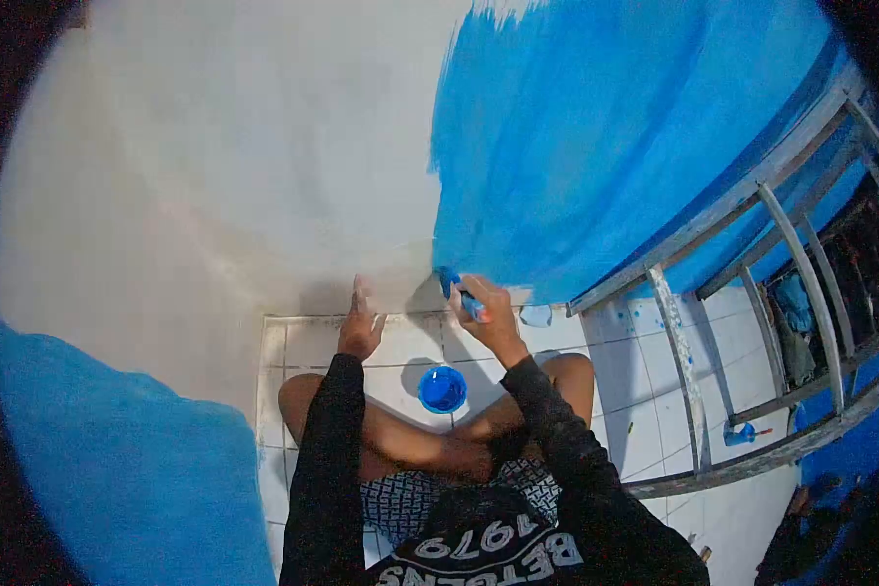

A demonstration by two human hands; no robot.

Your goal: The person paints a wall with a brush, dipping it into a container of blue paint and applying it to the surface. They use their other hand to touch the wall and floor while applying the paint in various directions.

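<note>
My right hand (496, 320) grips a paintbrush (471, 305). Its blue-stained tip meets the low part of the wall (361, 146), close to the edge of the blue paint (557, 146). To the left, my left hand (361, 332) is held up near the foot of the wall with its fingers stretched out and nothing in it. A small blue tub of blue paint (441, 391) stands on the white tiles between my crossed legs, below both hands.
A paint-spotted wooden ladder (679, 366) leans along the right side. Beyond its rungs a blue container (740, 436) rests on the tiled floor (645, 410). Dark cloth-like items (801, 313) lie at the far right. Blue paint (127, 449) also covers the lower left wall.
</note>
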